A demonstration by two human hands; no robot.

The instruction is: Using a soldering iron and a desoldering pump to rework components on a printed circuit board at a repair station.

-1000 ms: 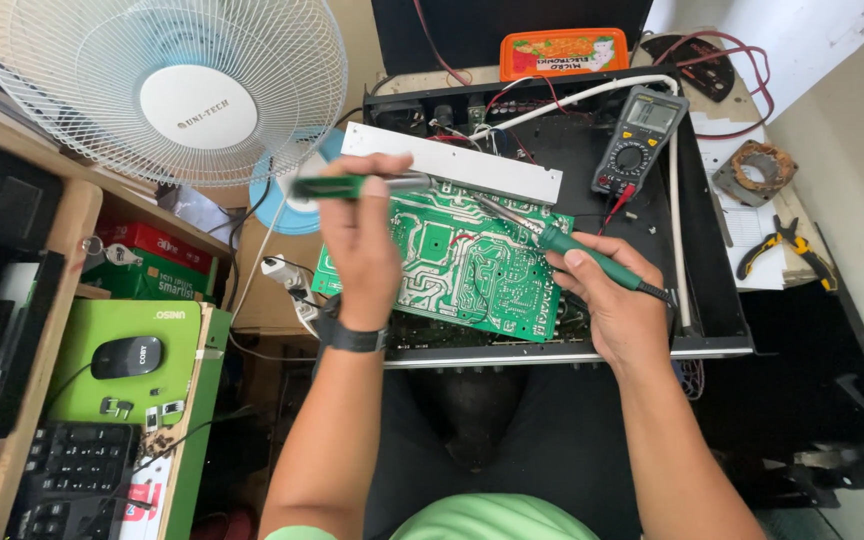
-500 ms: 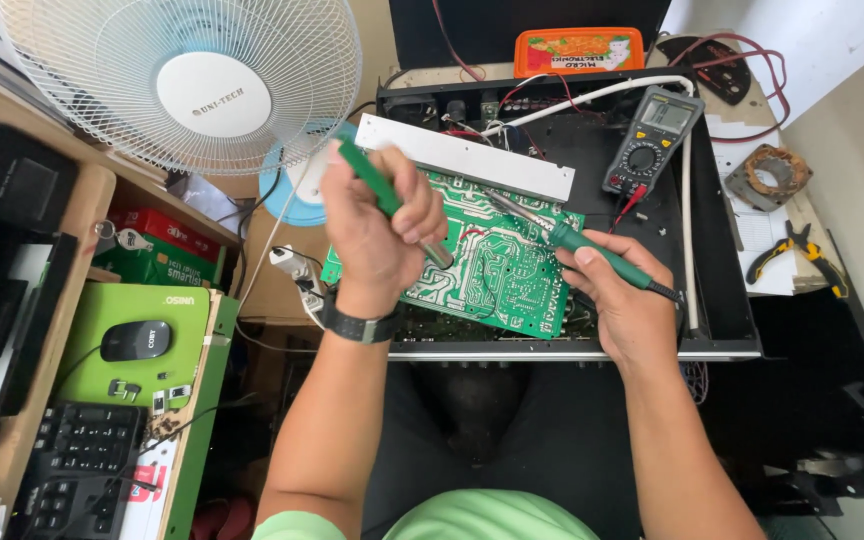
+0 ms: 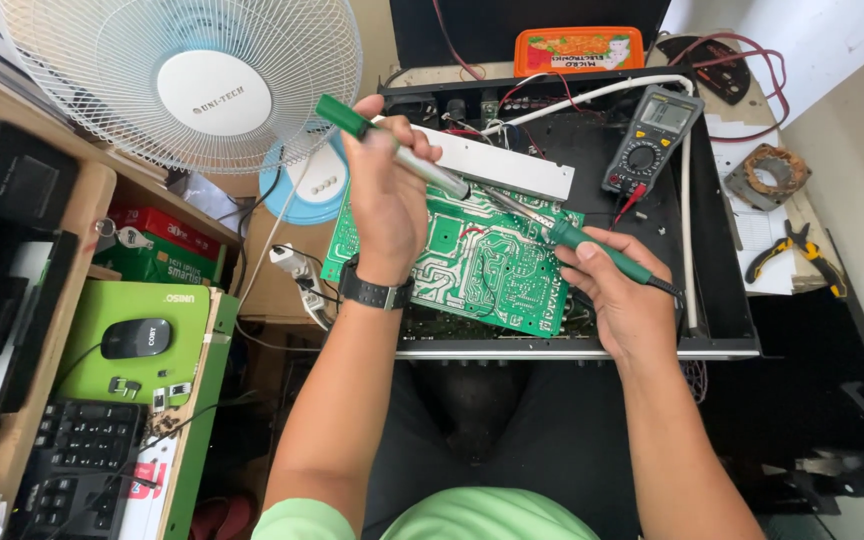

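Observation:
A green circuit board (image 3: 487, 265) lies solder side up on an open black chassis (image 3: 717, 300). My left hand (image 3: 387, 195), with a black watch at the wrist, grips a green-capped silver desoldering pump (image 3: 392, 148), its tip pointing down at the board's upper middle. My right hand (image 3: 627, 295) holds a green-handled soldering iron (image 3: 592, 250), whose metal tip reaches left to nearly the same spot on the board. The two tool tips almost meet.
A multimeter (image 3: 652, 140) with red leads rests on the chassis's right side. A white fan (image 3: 187, 80) stands at the left. Pliers (image 3: 797, 255) lie on the right. A mouse (image 3: 137, 338) on a green box and a keyboard (image 3: 77, 465) sit lower left.
My left hand turned the desoldering pump from lying level to pointing tip-down at the board, near the iron's tip. The right hand stayed roughly where it was.

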